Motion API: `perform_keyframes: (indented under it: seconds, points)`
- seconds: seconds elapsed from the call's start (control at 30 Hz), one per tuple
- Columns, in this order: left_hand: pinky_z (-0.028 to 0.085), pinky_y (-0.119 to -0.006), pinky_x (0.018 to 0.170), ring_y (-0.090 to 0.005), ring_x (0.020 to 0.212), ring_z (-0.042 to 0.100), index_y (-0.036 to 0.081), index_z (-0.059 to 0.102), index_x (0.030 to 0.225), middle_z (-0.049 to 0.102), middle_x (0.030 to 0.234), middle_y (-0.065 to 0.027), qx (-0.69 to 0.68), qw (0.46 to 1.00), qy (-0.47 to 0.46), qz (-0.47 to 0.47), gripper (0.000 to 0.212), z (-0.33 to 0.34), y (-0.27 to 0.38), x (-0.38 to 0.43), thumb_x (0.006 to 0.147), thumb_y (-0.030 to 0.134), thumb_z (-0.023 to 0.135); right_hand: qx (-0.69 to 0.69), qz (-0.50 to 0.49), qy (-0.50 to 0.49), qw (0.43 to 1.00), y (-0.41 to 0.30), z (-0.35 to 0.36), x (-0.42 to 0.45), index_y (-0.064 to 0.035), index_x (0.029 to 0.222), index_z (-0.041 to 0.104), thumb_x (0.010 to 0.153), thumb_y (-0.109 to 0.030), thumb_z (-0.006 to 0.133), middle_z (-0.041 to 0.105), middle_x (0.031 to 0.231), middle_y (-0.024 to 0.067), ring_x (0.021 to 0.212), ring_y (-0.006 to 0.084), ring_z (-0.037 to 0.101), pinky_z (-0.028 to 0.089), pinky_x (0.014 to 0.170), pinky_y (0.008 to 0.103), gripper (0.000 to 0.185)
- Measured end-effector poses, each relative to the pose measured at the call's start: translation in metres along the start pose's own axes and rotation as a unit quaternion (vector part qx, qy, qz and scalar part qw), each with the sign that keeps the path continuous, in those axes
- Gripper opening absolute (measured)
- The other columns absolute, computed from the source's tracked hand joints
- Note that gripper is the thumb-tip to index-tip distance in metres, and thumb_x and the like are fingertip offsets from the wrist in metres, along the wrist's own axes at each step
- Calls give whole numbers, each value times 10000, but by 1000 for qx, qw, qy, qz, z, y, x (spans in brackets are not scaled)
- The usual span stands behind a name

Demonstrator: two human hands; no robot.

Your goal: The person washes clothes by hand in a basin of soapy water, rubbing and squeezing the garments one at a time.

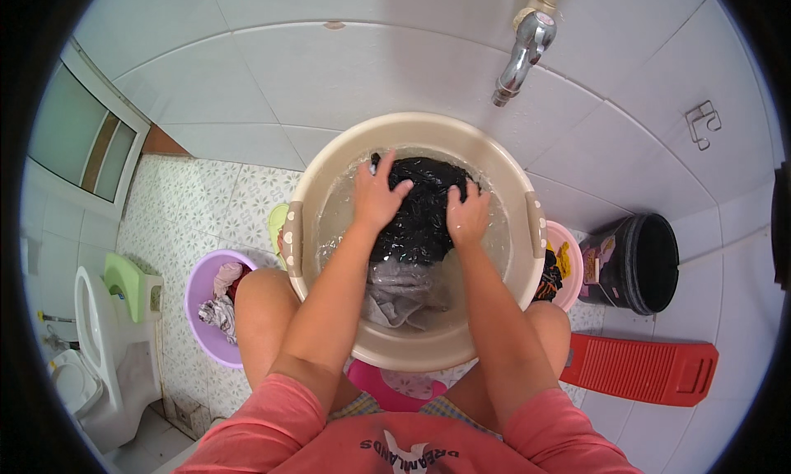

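A large beige plastic basin (pixel 401 355) of water stands between the person's knees. In it lies a wet black garment (pixel 415 227), partly above the water, with a grey cloth (pixel 398 288) under water below it. My left hand (pixel 378 193) rests on the upper left edge of the black garment, fingers spread. On the garment's right edge is my right hand (pixel 468 211), its fingers apart and bent. Whether either hand grips any fabric cannot be told; the fingertips lie against the dark cloth.
A chrome tap (pixel 518 60) juts from the tiled wall above the basin. Purple (pixel 194 313) and pink (pixel 571 245) basins hold clothes at either side. To the right are a black bucket (pixel 630 264) and a red washboard (pixel 642 369); a toilet (pixel 117 356) stands at left.
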State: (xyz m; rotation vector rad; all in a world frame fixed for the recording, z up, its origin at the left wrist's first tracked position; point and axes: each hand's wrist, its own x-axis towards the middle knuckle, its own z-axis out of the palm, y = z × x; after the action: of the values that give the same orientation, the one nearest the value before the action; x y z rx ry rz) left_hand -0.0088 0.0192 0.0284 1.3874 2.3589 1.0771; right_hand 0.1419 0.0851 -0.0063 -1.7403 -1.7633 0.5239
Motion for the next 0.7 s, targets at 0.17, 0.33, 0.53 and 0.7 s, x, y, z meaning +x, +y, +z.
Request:
perform_keyframes:
  seconds: [0.17,0.33,0.53,0.7]
  points:
    - [204,-610,978,-458,1254,191,338,274,1354,157,1404,-224,40,983,-173,53,664,27,2,-27,796,171,593,-161,-161,-92,969,20,19,-25,-140,1294,400,799,-370,524,419,1249,215,1110,404,418,323,929,512,560]
    - [298,-529,978,-375,1206,357,259,448,1240,227,1405,-140,132,973,-189,0,493,22,-29,-29,773,221,601,-101,-73,-173,977,3,-1,-18,-99,1126,521,710,-280,642,474,1179,193,1102,393,428,351,919,470,469]
    - [444,-389,817,-298,978,560,113,604,1010,594,1008,-169,-240,934,-133,-229,298,39,-44,-6,730,207,563,-9,9,-28,1000,40,37,-10,-88,1113,504,653,-258,707,498,1136,199,1044,400,470,373,891,452,531]
    - [477,-385,731,-262,816,598,68,605,1020,623,943,-132,-612,596,-280,-438,546,7,4,-6,746,540,584,114,-26,-225,967,-7,24,-30,-59,1109,487,788,-221,572,534,1064,237,929,413,521,423,792,453,370]
